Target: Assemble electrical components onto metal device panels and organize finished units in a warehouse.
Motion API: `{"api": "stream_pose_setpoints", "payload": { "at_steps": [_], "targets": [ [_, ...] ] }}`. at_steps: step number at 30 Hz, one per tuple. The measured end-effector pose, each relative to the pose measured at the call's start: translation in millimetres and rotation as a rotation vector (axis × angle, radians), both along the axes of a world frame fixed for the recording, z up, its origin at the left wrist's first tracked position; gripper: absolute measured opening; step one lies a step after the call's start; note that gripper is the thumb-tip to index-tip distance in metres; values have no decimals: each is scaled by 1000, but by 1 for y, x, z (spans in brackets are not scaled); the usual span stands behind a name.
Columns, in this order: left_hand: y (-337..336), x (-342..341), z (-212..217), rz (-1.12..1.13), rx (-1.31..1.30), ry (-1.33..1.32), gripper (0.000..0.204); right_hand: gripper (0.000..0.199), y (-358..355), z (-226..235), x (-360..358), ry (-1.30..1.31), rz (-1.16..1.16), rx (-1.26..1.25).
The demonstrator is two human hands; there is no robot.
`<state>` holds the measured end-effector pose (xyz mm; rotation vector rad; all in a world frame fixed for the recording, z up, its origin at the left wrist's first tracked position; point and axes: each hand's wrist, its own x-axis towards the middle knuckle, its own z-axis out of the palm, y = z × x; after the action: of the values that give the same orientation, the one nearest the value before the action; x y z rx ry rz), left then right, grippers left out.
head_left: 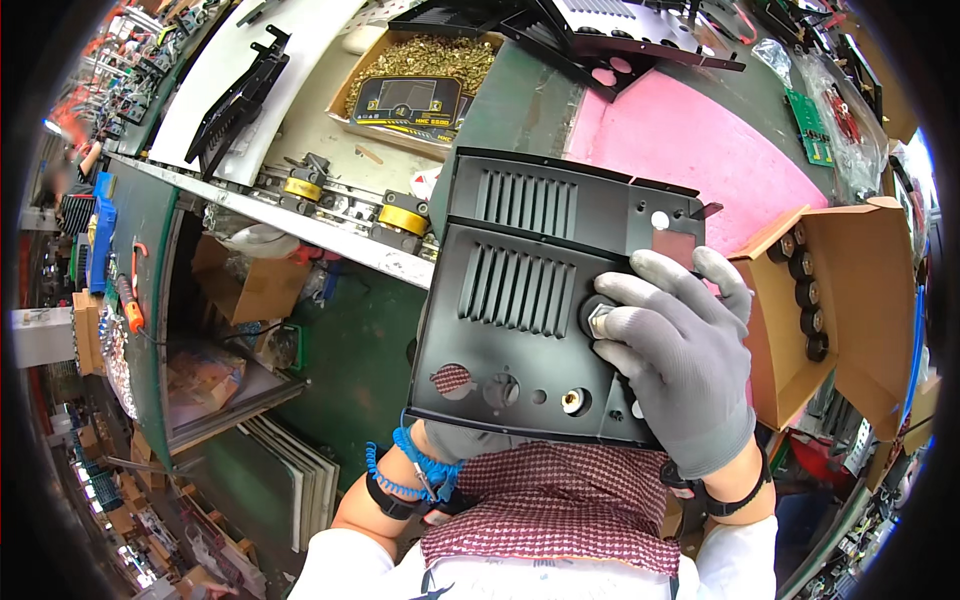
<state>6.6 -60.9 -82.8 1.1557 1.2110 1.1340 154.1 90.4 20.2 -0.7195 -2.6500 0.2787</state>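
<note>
A black sheet-metal housing (520,290) with two louvred vents and several round holes is held tilted in front of my lap. My left hand (470,441), in a grey glove, supports it from beneath at the lower edge; its fingers are hidden behind the metal. My gloved right hand (690,360) lies over the right side of the housing. Its thumb and fingers close around a round black connector (597,318) with a silver nut, seated in the panel. A brass-coloured fitting (573,401) sits in a hole near the lower edge.
At the right stands an open cardboard box (850,310) with several black round parts. A box of brass pieces (430,62) holds dark printed panels (408,98). A pink mat (680,140) covers the bench. Black brackets (240,105) lie at the far left. A blue coiled cord (425,470) circles my left wrist.
</note>
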Motion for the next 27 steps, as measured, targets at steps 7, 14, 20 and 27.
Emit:
{"api": "stream_pose_setpoints", "payload": {
  "at_steps": [7,14,20,27],
  "targets": [
    [-1,-12,4,-8,52,66,43,14,-1,3,0,12,11,-67],
    [2,-15,7,-31,171,181,48,15,0,5,0,13,-10,-93],
    [12,-25,36,-119,585,463,53,18,5,5,1,80,79,-125],
    [23,-2,68,311,-361,-1301,36,25,9,8,4,132,364,-587]
  ]
}}
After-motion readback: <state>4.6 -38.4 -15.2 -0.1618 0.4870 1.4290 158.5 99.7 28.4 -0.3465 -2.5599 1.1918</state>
